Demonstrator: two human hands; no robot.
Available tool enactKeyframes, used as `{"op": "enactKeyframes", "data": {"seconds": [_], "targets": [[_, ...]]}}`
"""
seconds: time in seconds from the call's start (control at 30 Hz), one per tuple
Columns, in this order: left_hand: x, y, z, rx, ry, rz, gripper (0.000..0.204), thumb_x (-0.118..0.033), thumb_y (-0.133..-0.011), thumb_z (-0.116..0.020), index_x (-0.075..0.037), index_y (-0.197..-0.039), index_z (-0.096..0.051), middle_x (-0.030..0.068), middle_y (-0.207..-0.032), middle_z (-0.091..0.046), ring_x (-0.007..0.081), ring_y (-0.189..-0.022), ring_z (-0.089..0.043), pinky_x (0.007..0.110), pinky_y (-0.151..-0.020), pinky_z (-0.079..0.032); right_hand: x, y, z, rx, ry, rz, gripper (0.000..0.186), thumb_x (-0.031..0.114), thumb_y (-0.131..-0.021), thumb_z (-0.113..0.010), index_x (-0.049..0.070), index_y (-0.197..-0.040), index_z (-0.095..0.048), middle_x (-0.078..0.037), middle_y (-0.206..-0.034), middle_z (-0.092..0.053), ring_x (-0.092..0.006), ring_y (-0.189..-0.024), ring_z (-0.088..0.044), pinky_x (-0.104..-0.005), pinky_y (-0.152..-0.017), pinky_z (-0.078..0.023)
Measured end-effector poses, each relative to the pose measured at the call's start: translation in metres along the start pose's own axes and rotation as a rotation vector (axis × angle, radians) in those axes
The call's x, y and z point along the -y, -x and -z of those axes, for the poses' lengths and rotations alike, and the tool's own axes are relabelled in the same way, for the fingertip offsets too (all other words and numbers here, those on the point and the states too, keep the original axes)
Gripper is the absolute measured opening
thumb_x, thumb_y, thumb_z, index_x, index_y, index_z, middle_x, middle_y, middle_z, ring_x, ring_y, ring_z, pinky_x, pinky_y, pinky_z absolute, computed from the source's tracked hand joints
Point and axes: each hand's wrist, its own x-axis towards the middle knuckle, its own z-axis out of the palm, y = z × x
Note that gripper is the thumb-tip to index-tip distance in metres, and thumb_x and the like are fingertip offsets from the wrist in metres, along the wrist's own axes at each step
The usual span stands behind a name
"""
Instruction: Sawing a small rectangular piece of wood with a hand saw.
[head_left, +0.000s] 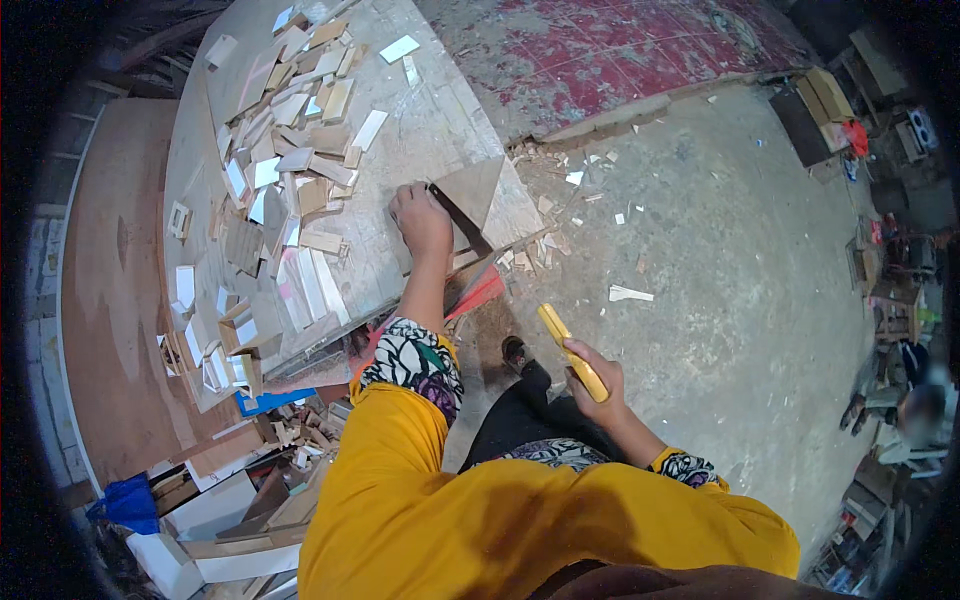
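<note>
My left hand (420, 218) rests palm down on the worktable (415, 120), its fingers bent and close together. Whatever lies under them is hidden. Right beside its thumb runs a long dark strip (462, 220), along the edge of a flat piece of light board (470, 190) at the table corner. Off the table's edge, lower and to the right, my right hand (597, 378) is closed around a yellow-handled tool (555, 325). The strip lies roughly in line with this handle; I cannot tell whether they are joined.
A heap of wood and white-faced offcuts (300, 150) covers the table's left side. Scraps (540, 245) litter the concrete floor (700, 270) by the corner. Below the table lies a pile of boards (230, 500) with a blue bag (130, 503). Cluttered goods (900, 260) line the right.
</note>
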Motion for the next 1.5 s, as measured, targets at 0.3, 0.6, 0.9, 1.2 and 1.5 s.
{"op": "enactKeyframes", "data": {"seconds": [0.3, 0.6, 0.9, 1.2, 1.5], "targets": [[0.008, -0.01, 0.0, -0.034, -0.105, 0.027, 0.02, -0.006, -0.078, -0.052, 0.0, -0.095, -0.06, 0.0169, -0.097, -0.054, 0.0356, -0.093, -0.049, 0.042, -0.085, -0.039, -0.016, -0.033, 0.025, 0.31, 0.229, 0.213, 0.047, -0.003, -0.069, -0.06, 0.009, -0.114, -0.058, -0.017, -0.096, -0.064, -0.0309, -0.074, -0.064, -0.0328, -0.068, -0.05], [0.0, 0.003, 0.002, -0.001, 0.024, -0.071, 0.019, -0.006, -0.078, -0.052, -0.003, -0.095, -0.06, 0.0159, -0.095, -0.054, 0.0361, -0.093, -0.049, 0.043, -0.081, -0.042, -0.007, -0.002, 0.007, 0.062, 0.021, 0.092, 0.049, -0.006, -0.072, -0.06, 0.012, -0.117, -0.057, -0.016, -0.09, -0.065, -0.0258, -0.075, -0.066, -0.0294, -0.067, -0.05], [0.011, -0.004, -0.004, 0.09, -0.036, -0.025, 0.016, -0.009, -0.079, -0.054, -0.001, -0.093, -0.058, 0.0155, -0.097, -0.053, 0.0349, -0.095, -0.048, 0.043, -0.084, -0.042, -0.006, -0.018, -0.012, 0.231, 0.3, 0.228, 0.056, 0.003, -0.066, -0.06, 0.018, -0.12, -0.055, -0.014, -0.078, -0.063, -0.0338, -0.065, -0.06, -0.0383, -0.059, -0.048], [-0.024, 0.026, 0.01, 0.108, -0.161, 0.125, 0.034, -0.012, -0.082, -0.051, -0.003, -0.115, -0.052, 0.0136, -0.12, -0.046, 0.0314, -0.112, -0.048, 0.055, -0.105, -0.018, 0.001, -0.021, 0.01, 0.149, -0.018, 0.028, 0.047, -0.004, -0.075, -0.059, 0.009, -0.119, -0.054, -0.018, -0.109, -0.061, -0.0266, -0.094, -0.063, -0.0289, -0.078, -0.048], [-0.001, 0.027, -0.001, 0.121, -0.028, 0.045, 0.032, -0.007, -0.078, -0.05, 0.004, -0.108, -0.053, 0.0193, -0.118, -0.046, 0.0395, -0.109, -0.046, 0.051, -0.104, -0.025, -0.014, -0.079, -0.002, 0.277, 0.056, 0.156, 0.054, 0.001, -0.073, -0.061, 0.015, -0.124, -0.052, -0.015, -0.104, -0.063, -0.03, -0.081, -0.065, -0.0308, -0.071, -0.05]]}}
